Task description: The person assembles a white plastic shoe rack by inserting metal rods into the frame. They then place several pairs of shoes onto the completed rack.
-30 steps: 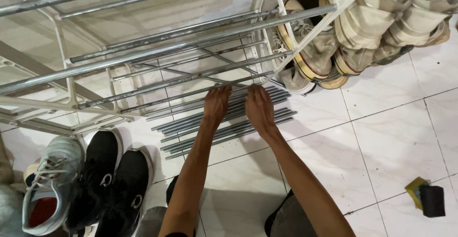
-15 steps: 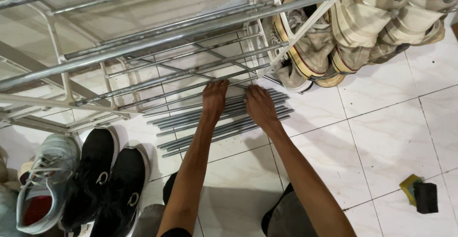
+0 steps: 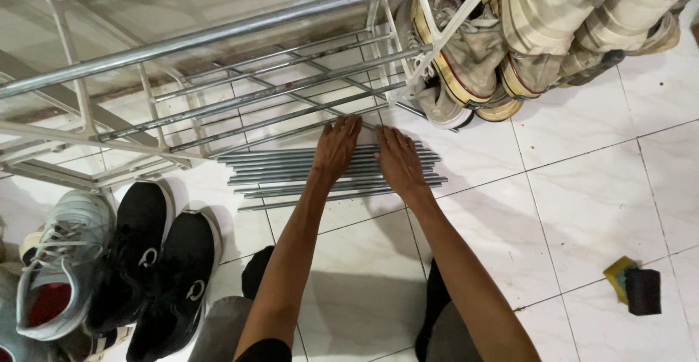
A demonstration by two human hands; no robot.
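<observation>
Several loose grey metal rods [image 3: 277,167] lie side by side on the white tiled floor, just in front of a metal shoe rack frame [image 3: 218,34]. My left hand [image 3: 336,148] rests flat on the rods, fingers spread and pointing away from me. My right hand [image 3: 397,159] lies flat on the same rods right beside it, palm down. Neither hand is closed around a rod. Both forearms reach forward from the bottom of the view.
Two black sneakers [image 3: 156,260] and a grey-and-red sneaker [image 3: 58,260] sit at the lower left. A pile of beige canvas shoes [image 3: 539,34] leans against the rack at upper right. A yellow-and-black sponge [image 3: 635,285] lies at lower right.
Both hands have stayed pressed on the rods. The view has shifted slightly, so the hands and rods sit a little lower in the frame.
</observation>
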